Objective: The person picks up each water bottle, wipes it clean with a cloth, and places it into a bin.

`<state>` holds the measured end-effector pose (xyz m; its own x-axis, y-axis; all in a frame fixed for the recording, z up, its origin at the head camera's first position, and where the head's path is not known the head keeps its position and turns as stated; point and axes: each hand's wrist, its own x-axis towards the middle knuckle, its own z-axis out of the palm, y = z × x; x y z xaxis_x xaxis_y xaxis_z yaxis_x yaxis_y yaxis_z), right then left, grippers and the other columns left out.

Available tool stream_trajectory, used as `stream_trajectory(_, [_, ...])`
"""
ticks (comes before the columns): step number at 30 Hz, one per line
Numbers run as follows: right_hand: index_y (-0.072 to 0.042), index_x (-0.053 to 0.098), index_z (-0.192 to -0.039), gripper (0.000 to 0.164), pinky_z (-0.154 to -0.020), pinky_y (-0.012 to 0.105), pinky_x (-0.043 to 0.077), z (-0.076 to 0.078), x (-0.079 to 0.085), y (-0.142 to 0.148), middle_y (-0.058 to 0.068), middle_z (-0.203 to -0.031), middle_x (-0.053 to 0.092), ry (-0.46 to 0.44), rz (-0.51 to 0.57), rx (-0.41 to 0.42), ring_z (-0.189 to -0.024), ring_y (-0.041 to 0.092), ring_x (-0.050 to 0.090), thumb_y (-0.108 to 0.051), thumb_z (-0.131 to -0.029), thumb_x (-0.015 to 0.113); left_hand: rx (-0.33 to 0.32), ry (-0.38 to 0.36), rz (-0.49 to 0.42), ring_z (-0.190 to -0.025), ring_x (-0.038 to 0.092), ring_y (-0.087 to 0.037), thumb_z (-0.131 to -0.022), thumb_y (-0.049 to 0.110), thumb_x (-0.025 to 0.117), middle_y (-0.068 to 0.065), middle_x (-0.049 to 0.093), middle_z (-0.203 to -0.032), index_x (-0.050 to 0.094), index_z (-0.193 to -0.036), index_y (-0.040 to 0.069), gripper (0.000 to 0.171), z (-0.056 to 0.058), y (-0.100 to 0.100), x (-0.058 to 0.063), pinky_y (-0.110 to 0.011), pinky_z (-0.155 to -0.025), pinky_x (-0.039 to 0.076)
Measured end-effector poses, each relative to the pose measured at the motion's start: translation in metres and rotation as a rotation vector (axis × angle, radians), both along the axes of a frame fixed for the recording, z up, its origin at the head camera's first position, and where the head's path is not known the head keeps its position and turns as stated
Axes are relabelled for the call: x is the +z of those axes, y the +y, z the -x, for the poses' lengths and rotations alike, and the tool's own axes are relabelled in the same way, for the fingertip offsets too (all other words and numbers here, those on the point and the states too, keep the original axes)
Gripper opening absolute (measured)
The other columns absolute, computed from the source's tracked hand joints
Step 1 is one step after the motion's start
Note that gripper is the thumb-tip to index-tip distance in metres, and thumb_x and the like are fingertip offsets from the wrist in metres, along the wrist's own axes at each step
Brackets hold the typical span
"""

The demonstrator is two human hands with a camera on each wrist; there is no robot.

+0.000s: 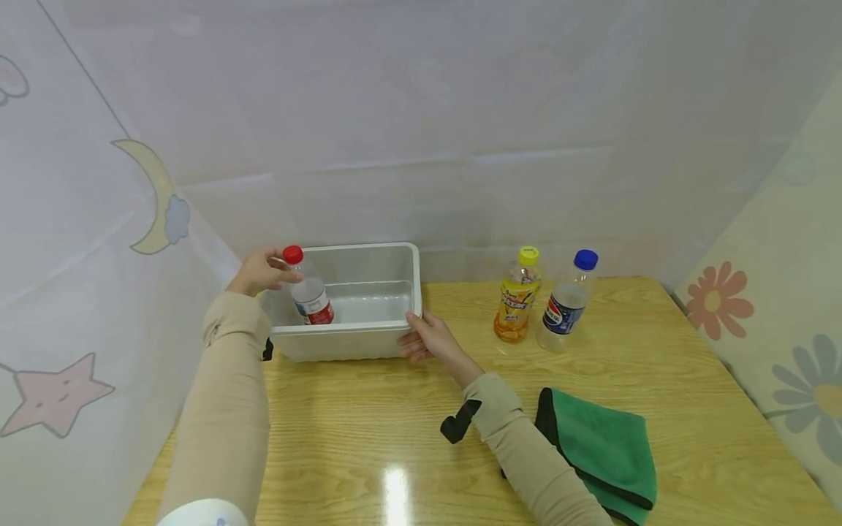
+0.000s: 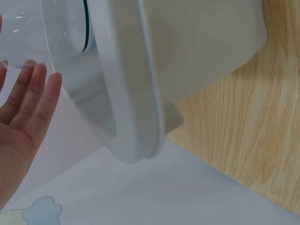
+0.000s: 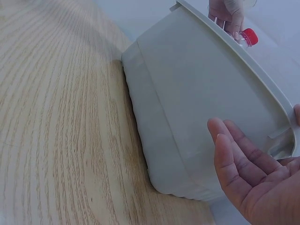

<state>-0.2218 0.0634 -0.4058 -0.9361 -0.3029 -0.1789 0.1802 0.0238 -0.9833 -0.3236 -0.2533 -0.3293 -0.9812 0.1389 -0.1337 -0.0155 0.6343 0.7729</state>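
Observation:
A clear plastic bottle (image 1: 309, 292) with a red cap and a red-and-white label stands inside a light grey plastic bin (image 1: 355, 342), towards its left end. My left hand (image 1: 259, 272) holds this bottle near its neck, thumb on the near side. In the left wrist view the fingertips of the left hand (image 2: 23, 112) meet the clear bottle wall (image 2: 61, 28). At the bin's near right corner, my right hand (image 1: 426, 337) grips the rim. The right wrist view shows the fingers (image 3: 246, 159) along the bin's outer wall, while only a bit of thumb shows past the rim.
Right of the bin stand a yellow-capped bottle (image 1: 515, 303) with orange contents and a blue-capped Pepsi bottle (image 1: 564, 307). A folded green cloth (image 1: 605, 446) with black edging lies near the right forearm. Printed sheets (image 1: 460, 146) enclose the wooden table (image 1: 342, 431) at back and sides.

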Motion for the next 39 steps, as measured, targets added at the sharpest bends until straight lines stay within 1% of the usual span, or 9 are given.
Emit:
stream_trajectory(3, [-0.001,0.032,-0.137,0.049,-0.066,0.042,0.055,0.000,0.000,0.000,0.035,-0.107,0.056,0.000,-0.003,-0.002,-0.094,0.047,0.056,-0.032,-0.099,0.037,-0.017,-0.002,0.015,-0.104,0.049,-0.036,-0.082,0.016,0.069,-0.028,0.047,-0.118,0.042,-0.120,-0.006,0.052,0.000,0.000,-0.001,-0.046,-0.085,0.048])
stream_trajectory(7, [0.000,0.034,-0.135,0.048,-0.065,0.039,0.055,0.000,0.001,0.000,0.035,-0.107,0.055,0.005,-0.008,-0.001,-0.095,0.047,0.055,-0.032,-0.099,0.036,-0.035,-0.021,0.031,-0.109,0.046,-0.039,-0.083,0.015,0.067,-0.029,0.044,-0.122,0.042,-0.123,-0.006,0.051,0.001,-0.001,0.000,-0.048,-0.087,0.046])
stream_trajectory(13, [0.000,0.036,-0.134,0.047,-0.064,0.036,0.055,-0.001,0.003,-0.001,0.036,-0.107,0.055,0.008,-0.017,0.005,-0.096,0.048,0.054,-0.031,-0.100,0.036,-0.040,-0.059,0.040,-0.117,0.039,-0.043,-0.085,0.016,0.065,-0.031,0.036,-0.130,0.033,-0.132,-0.008,0.062,0.002,-0.003,0.003,-0.050,-0.091,0.043])
stream_trajectory(18, [0.000,0.036,-0.134,0.046,-0.065,0.039,0.054,0.000,0.003,-0.001,0.036,-0.107,0.055,0.014,-0.016,0.009,-0.095,0.048,0.054,-0.031,-0.100,0.036,-0.035,-0.055,0.032,-0.118,0.039,-0.042,-0.085,0.017,0.065,-0.031,0.035,-0.132,0.030,-0.135,-0.008,0.066,0.001,-0.004,0.007,-0.050,-0.092,0.042])
stream_trajectory(26, [0.000,0.036,-0.135,0.047,-0.066,0.041,0.055,0.003,0.000,-0.001,0.034,-0.106,0.056,0.023,-0.011,-0.001,-0.093,0.046,0.056,-0.031,-0.100,0.036,-0.026,-0.005,0.017,-0.118,0.040,-0.041,-0.084,0.019,0.066,-0.030,0.036,-0.133,0.027,-0.138,-0.005,0.071,-0.001,-0.011,0.019,-0.050,-0.092,0.042])
stream_trajectory(31, [-0.001,0.034,-0.136,0.048,-0.069,0.043,0.054,0.005,0.000,0.001,0.034,-0.107,0.056,0.021,-0.018,-0.002,-0.095,0.046,0.056,-0.032,-0.100,0.035,-0.038,0.043,0.015,-0.117,0.041,-0.041,-0.084,0.023,0.066,-0.030,0.037,-0.132,0.026,-0.140,-0.004,0.074,0.000,-0.012,0.029,-0.050,-0.092,0.042])
stream_trajectory(36, [-0.001,0.033,-0.137,0.048,-0.069,0.045,0.053,0.005,0.000,0.003,0.034,-0.106,0.056,0.023,-0.016,-0.008,-0.094,0.046,0.056,-0.032,-0.100,0.035,-0.056,0.096,0.010,-0.116,0.043,-0.040,-0.085,0.023,0.065,-0.028,0.038,-0.131,0.027,-0.140,-0.003,0.072,-0.002,-0.009,0.042,-0.049,-0.091,0.043])
stream_trajectory(39, [-0.003,0.030,-0.139,0.052,-0.067,0.044,0.054,0.011,-0.012,0.005,0.032,-0.105,0.058,0.021,-0.014,-0.021,-0.092,0.045,0.058,-0.035,-0.099,0.036,-0.061,0.119,0.039,-0.116,0.044,-0.038,-0.085,0.023,0.065,-0.026,0.040,-0.131,0.027,-0.140,-0.002,0.072,-0.005,-0.007,0.049,-0.048,-0.090,0.044])
